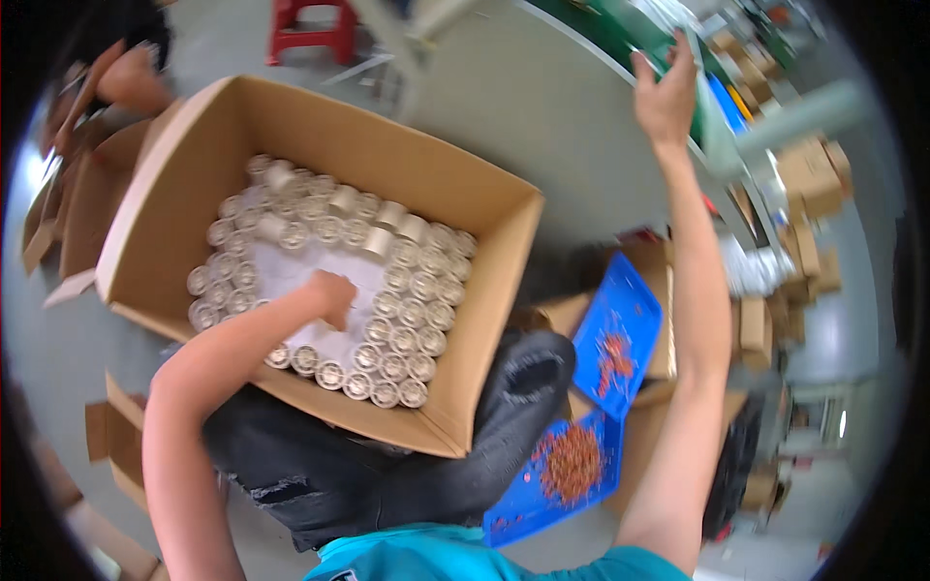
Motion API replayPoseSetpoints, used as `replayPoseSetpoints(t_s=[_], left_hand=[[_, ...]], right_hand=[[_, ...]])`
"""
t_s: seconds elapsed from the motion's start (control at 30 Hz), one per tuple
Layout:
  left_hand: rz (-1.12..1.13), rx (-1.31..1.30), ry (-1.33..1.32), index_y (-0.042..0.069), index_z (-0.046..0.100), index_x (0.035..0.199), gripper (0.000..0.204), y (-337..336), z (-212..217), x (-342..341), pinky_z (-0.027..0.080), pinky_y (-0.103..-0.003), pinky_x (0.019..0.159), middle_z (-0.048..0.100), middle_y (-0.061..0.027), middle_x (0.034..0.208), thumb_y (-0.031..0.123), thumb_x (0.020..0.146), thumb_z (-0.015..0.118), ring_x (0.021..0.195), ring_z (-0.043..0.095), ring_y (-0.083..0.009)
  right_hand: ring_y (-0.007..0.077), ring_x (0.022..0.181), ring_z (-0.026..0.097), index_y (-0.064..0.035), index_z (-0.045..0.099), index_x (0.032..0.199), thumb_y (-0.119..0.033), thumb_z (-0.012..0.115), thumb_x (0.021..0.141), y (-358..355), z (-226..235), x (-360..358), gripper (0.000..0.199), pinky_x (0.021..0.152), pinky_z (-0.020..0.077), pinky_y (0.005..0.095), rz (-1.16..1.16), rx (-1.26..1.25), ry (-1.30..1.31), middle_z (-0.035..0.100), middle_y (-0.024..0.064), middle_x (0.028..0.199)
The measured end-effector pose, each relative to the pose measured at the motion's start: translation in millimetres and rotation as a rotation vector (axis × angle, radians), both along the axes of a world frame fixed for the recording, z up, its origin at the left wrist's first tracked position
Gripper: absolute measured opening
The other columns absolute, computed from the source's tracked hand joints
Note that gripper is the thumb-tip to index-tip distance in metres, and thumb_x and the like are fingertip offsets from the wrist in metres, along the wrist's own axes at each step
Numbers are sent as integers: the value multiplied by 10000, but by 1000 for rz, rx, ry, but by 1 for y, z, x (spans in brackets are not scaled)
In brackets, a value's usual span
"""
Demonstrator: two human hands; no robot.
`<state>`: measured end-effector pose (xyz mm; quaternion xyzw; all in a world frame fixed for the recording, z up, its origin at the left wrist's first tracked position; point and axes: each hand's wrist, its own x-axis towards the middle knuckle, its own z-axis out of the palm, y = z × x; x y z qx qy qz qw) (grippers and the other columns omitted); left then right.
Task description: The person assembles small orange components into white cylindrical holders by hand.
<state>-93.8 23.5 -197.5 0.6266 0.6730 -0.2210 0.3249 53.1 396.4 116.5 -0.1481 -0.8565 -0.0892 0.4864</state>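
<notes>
- The teal shirt (417,557) lies nearest, with dark ripped jeans (291,474) beyond it.
- The left hand (334,298) reaches down into the box; its fingers are curled, and I cannot tell whether they grip anything.
- The right hand (666,102) is raised beside the green desk (593,17), thumb and fingers apart.
- Under the left hand lies a white sheet (291,271), ringed by clear cylinders (412,312) in the box (368,150).
- Right of the jeans, two blue trays (513,515) hold reddish bits (570,465).
- A red stool (329,39) stands beyond the box.
</notes>
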Motion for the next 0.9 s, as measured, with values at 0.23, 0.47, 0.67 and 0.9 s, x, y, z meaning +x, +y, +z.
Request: replayPoseSetpoints(t_s=[0.23,0.47,0.67,0.9], left_hand=[[365,445,-560,-47,642,1077,597,19,120,9,554,-396,849,699,-170,1024,376,702,833,955,693,-281],[985,423,-1988,-64,419,1316,546,-5,159,75,546,-428,975,599,-207,1201,227,923,663,1074,643,-320],[1068,481,-1958,-7,460,1295,539,-23,142,87,550,-390,945,622,-166,1141,243,883,702,1026,655,-283],[1262,559,-1874,17,525,1085,310,-18,135,82,580,-323,768,614,-91,984,141,885,727,891,641,-184]], right_hand=[[348,1069,600,10,586,1188,-168,632,912,-67,-104,284,331,902,492,407,-484,-463,-119,607,220,1161],[288,873,722,-22,753,991,-140,693,806,-81,-253,427,227,794,555,378,-814,-1080,-186,734,195,917],[276,827,724,-19,763,953,-228,728,817,-77,-243,387,252,757,549,384,-896,-1033,-218,738,180,866],[346,854,710,-33,769,905,-224,777,763,-86,-237,388,239,778,542,427,-972,-1027,-428,718,229,874]])
